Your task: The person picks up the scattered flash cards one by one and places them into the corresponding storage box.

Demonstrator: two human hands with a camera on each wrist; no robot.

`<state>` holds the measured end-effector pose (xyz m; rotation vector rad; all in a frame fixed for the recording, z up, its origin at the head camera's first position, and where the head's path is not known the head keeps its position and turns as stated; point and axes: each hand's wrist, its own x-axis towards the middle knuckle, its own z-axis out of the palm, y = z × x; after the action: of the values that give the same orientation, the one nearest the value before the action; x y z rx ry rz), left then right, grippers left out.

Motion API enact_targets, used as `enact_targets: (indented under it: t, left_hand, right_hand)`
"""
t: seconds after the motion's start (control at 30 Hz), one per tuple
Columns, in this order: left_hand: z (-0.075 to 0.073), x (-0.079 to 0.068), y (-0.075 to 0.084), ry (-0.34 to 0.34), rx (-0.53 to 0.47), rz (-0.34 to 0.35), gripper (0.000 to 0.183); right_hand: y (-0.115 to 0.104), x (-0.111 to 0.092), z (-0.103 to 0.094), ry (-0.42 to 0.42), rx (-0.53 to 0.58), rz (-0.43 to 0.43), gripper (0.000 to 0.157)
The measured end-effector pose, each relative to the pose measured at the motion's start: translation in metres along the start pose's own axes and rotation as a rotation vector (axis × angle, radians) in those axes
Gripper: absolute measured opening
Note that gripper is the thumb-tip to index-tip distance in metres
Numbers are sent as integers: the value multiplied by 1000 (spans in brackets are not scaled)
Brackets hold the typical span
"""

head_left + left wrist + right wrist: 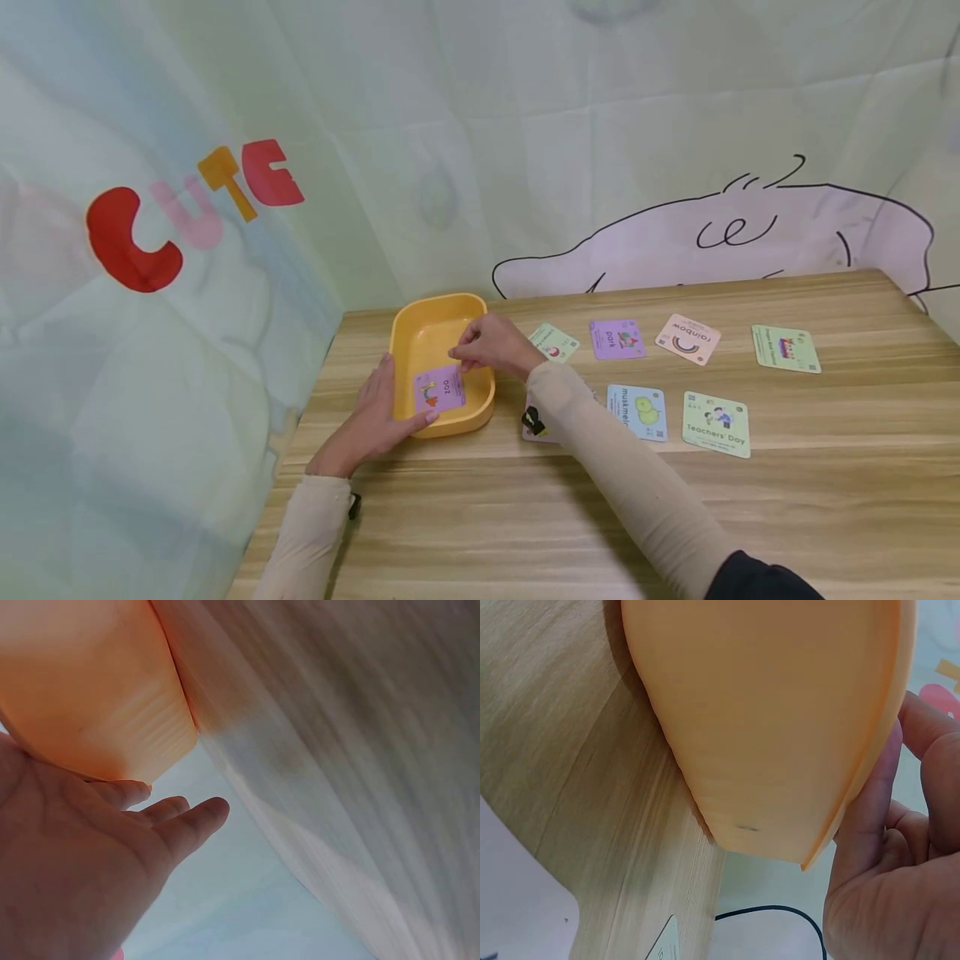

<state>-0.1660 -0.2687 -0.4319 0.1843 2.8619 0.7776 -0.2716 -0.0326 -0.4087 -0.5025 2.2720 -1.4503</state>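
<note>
A yellow tray (480, 414) stands at the table's left end. My left hand (378, 412) lies along its left wall, with the thumb over the near rim. In the left wrist view its fingers extend fairly straight under the tray's side. Inside the tray lies a purple picture card (440, 389) reading "zoo". Over the tray's right rim reaches my right hand (491, 343), thumb and fingertips drawn together at the card's upper right corner; I cannot tell whether they pinch it. In the right wrist view the tray's wall (765, 727) hides those fingertips.
Right of the tray lie two rows of cards: a green card (555, 342), park card (617, 339), rainbow card (687, 338), cake card (787, 348), muskmelon card (636, 411) and Teachers' Day card (716, 424). My right sleeve covers part of another. A printed curtain (412, 167) hangs behind.
</note>
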Motion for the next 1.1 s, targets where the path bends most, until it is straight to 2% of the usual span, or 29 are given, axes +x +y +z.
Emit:
enact_targets:
  t: [0.33,0.53,0.77,0.97,1.1]
  left_hand:
    - [2,-2,1,0,9,-1,128]
    - [1,-2,1,14,3,12,127]
    - [-2,-5,0,23,16,6,125]
    - [-2,-4,0,32,-3,17,124]
    - [0,-4,1,28,-5,9,125]
  right_hand:
    - [3,-2,3,18,-13,10,17]
    - [5,-3,4,36,-8,-54,17]
    - [2,-13,4,12,3,-127,16]
    - [-1,-20,0,25,-43,-141,17]
    - [-3,-27,-5,-5,-69,-127,19]
